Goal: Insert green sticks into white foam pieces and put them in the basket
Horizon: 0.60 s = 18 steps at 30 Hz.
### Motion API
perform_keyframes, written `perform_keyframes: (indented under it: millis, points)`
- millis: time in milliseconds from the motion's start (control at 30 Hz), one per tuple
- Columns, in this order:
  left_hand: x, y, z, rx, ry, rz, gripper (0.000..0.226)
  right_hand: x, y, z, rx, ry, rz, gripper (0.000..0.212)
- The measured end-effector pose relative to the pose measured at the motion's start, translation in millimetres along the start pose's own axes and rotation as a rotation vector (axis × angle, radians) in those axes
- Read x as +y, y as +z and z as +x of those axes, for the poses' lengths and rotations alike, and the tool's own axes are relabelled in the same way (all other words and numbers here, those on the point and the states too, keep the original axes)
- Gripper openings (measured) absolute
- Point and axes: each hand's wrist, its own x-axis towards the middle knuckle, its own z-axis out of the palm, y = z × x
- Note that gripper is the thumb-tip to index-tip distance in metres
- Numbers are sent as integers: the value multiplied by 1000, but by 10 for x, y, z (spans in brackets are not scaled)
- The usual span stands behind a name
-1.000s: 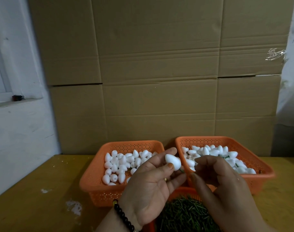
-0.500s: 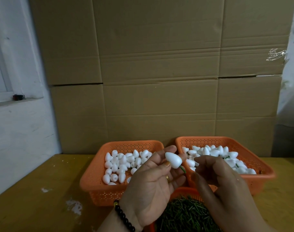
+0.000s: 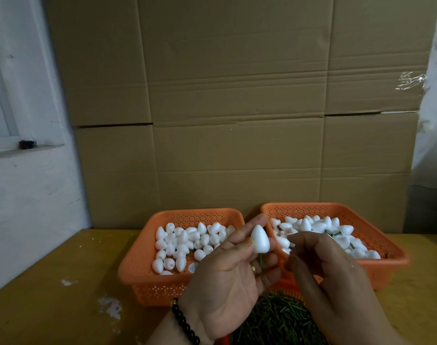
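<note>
White foam piece (image 3: 260, 239) sits pinched between thumb and fingers of left hand (image 3: 227, 277), pointy end up. Green stick (image 3: 260, 260) pokes out below it. Right hand (image 3: 329, 275) just beside, fingers curled; maybe holding nothing, hard to tell. Left orange basket (image 3: 137, 267) holds plain foam pieces. Right orange basket (image 3: 386, 245) holds foam pieces with sticks. Pile of green sticks (image 3: 274, 317) near wrists. Both baskets on yellow tabletop (image 3: 50, 282).

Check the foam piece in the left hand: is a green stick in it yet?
In. A green stick pokes out below the foam piece, which the left hand pinches upright, point up.
</note>
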Motion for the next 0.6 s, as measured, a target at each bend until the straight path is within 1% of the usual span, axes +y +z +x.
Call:
perform_keyframes:
  millis: [167, 233, 333, 400, 500, 600]
  points:
    - [-43, -10, 18, 91, 14, 106, 37, -12, -5, 8, -4, -1, 0, 36]
    - [-61, -22, 22, 133, 29, 130, 41, -24, -5, 13, -4, -13, -14, 35]
    - [-83, -21, 30, 197, 61, 186, 54, -30, 2, 6, -13, -2, -2, 34]
    - [-111, -13, 38, 246, 108, 295, 58, -31, 6, 1, -21, 3, -5, 33]
    - [-159, -18, 41, 318, 227, 566, 56, -43, 14, 10, -27, 16, 8, 31]
    - [-195, -20, 46, 332, 342, 803, 50, -40, 17, 10, -72, 42, 70, 18]
